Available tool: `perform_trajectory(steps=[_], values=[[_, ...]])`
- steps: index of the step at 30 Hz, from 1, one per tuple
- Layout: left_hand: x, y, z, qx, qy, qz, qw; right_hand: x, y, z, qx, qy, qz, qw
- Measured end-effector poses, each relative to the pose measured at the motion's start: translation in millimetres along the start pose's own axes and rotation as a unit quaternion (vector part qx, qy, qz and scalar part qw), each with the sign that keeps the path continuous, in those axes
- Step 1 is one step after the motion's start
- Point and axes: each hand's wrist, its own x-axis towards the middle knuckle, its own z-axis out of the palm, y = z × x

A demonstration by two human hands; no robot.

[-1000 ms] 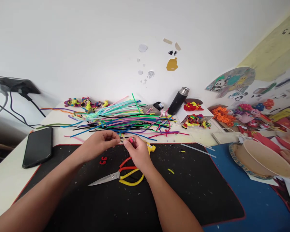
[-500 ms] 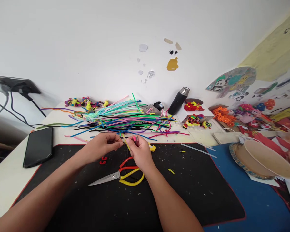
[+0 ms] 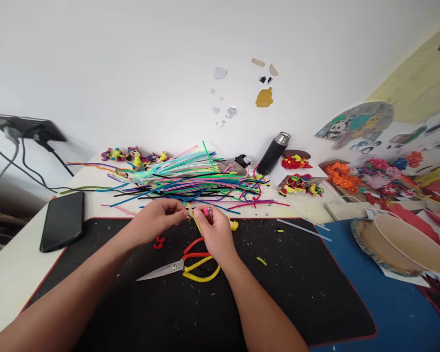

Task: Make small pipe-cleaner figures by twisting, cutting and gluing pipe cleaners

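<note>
Clock directions are read from the two hands, with twelve toward the wall. A dark phone [image 3: 63,221] lies at nine o'clock on the pale table, and small colourful figures [image 3: 133,155] sit near the wall at about eleven. Two red curls [image 3: 159,243] rest on the black mat [image 3: 289,298] between seven and eight. The left hand [image 3: 164,217] has thumb and forefinger drawn narrowly together at the top of a thin yellow strip [image 3: 195,222]; whether they grip it I cannot tell. Scissors [image 3: 174,266] lie at six, blades toward half past eight. The yellow strip is between the two hands, and at twelve, behind them, spreads a heap of pipe cleaners [image 3: 190,171]. The right hand [image 3: 216,227] pinches a small pink piece [image 3: 206,211] between thumb and fingers, just beside the strip. A yellow scrap [image 3: 261,261] lies at four, a black flask [image 3: 274,154] leans at two, and clear sticks [image 3: 304,230] and a tan bowl [image 3: 412,239] are at three.
</note>
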Motion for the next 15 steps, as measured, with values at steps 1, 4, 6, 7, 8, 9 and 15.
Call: perform_trajectory(steps=[1, 4, 6, 7, 8, 9, 15], values=[[2, -5, -2.6, 0.004, 0.028, -0.007, 1.000, -5, -5, -4, -0.027, 0.015, -0.024, 0.999], [4, -18, -17.1, 0.048, 0.058, -0.014, 0.997, -18, -9, -16, -0.037, 0.067, -0.031, 0.997], [2, -20, -27.5, 0.065, 0.029, -0.016, 0.997, -22, -6, -23, -0.079, 0.045, -0.019, 0.996], [0, -18, -31.2, 0.058, 0.020, -0.011, 0.998, -22, -4, -25, -0.133, 0.003, -0.040, 0.990], [-3, -13, -33.1, 0.037, 0.011, 0.001, 0.999, -22, -3, -26, -0.175, -0.037, -0.063, 0.982], [-7, -8, -33.0, 0.003, -0.005, 0.014, 1.000, -22, -3, -26, -0.203, -0.068, -0.082, 0.973], [-15, 12, -9.5, -0.047, -0.103, 0.124, 0.986, -19, -10, -7, -0.022, -0.076, 0.050, 0.996]])
